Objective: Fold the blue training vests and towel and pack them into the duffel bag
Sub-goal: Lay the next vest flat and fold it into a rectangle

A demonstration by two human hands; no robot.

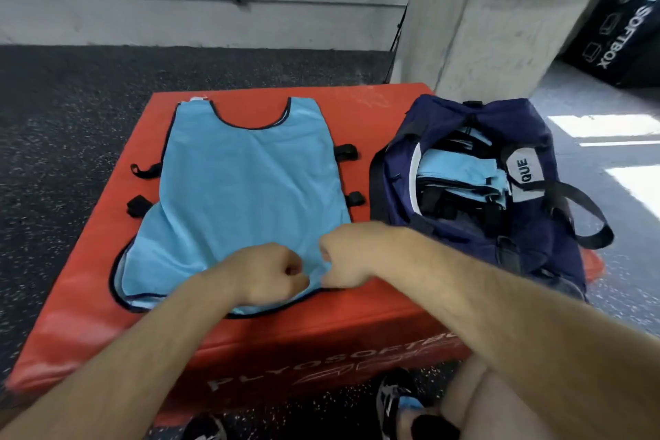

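Pale-blue fabric is caught in both hands: the left hand and the right hand sit knuckle to knuckle at the near hem of the vest. Their fingers are curled tight, and each seems to pinch the edge (the fingertips themselves are hidden under the fists). Gripping the hem close together like this looks meant to lift that end and carry it over for a first fold. The vest lies spread flat on the red plyo box, neck hole at the far end, dark piping round its edges, black side straps poking out. Just beside it on the right, the navy duffel bag stands open on the same box, with folded blue vests already stacked inside.
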